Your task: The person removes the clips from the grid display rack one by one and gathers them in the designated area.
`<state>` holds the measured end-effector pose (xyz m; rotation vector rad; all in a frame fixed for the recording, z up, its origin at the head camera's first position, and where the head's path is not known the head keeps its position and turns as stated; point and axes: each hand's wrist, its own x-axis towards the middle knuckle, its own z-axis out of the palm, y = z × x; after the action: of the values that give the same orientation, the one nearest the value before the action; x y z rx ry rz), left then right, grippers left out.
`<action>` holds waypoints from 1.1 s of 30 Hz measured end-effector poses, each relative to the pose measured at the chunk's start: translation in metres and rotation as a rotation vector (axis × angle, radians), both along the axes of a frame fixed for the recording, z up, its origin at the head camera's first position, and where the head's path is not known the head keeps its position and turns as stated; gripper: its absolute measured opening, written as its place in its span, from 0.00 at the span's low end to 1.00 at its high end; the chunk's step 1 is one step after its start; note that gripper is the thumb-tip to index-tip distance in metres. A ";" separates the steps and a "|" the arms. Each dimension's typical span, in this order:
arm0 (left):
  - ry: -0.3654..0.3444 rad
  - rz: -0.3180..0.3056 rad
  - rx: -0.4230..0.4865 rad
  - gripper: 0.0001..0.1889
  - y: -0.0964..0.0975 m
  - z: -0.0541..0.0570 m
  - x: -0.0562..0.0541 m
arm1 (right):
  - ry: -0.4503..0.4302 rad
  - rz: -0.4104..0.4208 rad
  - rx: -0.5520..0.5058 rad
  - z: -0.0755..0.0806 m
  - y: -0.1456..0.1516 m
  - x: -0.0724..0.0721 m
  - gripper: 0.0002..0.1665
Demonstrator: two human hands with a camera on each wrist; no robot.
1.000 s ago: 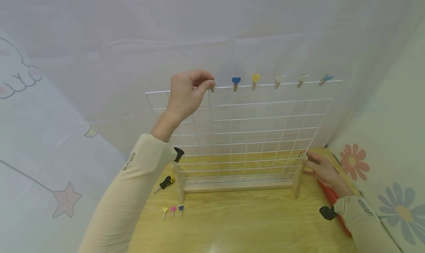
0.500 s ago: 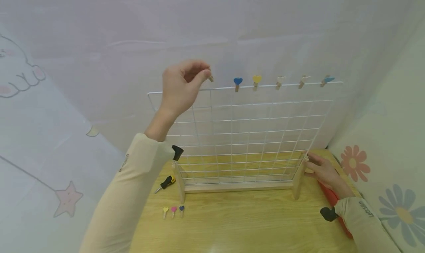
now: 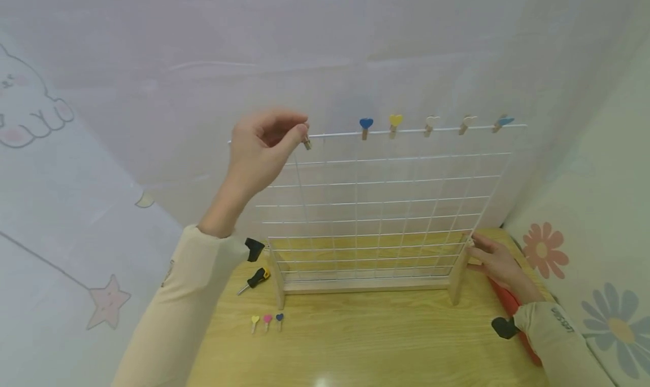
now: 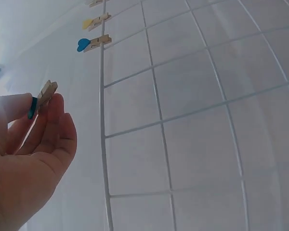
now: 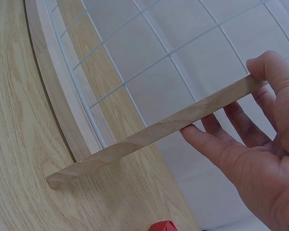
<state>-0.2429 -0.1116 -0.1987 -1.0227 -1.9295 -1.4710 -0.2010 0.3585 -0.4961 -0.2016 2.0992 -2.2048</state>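
Note:
Between thumb and fingertips, my left hand (image 3: 256,158) pinches a small wooden clothespin (image 3: 307,144); the left wrist view shows a teal heart on it. In that view the clothespin's free end is apart from the white wire grid (image 4: 103,96). Along the top wire several heart clothespins are clipped, including a blue one (image 3: 366,123), a yellow one (image 3: 396,120) and a light blue one (image 3: 504,121) at the far end. My right hand (image 3: 495,258) grips the right wooden upright (image 5: 154,132) of the grid's stand, thumb on one side and fingers on the other.
Three clothespins, yellow (image 3: 255,320), pink (image 3: 267,319) and dark blue (image 3: 280,317), lie on the wooden table (image 3: 376,342) at the front left. A screwdriver (image 3: 259,277) lies beside the left upright. Something red (image 3: 508,301) is partly hidden under my right forearm.
My left hand has lifted the clothespin off the top wire, then moved left and down with it toward the wire's left part. The right hand stays on the upright.

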 end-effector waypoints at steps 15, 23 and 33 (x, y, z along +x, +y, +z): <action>-0.183 -0.020 -0.108 0.07 -0.039 -0.073 0.013 | -0.002 -0.003 0.029 -0.002 0.001 -0.004 0.37; -0.314 0.055 -0.199 0.08 -0.059 -0.133 0.013 | -0.005 -0.016 0.062 0.000 0.000 -0.003 0.37; -0.440 0.147 -0.249 0.09 -0.082 -0.199 0.014 | -0.005 -0.024 0.055 -0.004 0.002 -0.006 0.37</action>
<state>-0.2287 -0.1937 -0.3974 -0.6713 -2.4901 -1.4896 -0.2067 0.3604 -0.4998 -0.1678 2.1680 -2.1551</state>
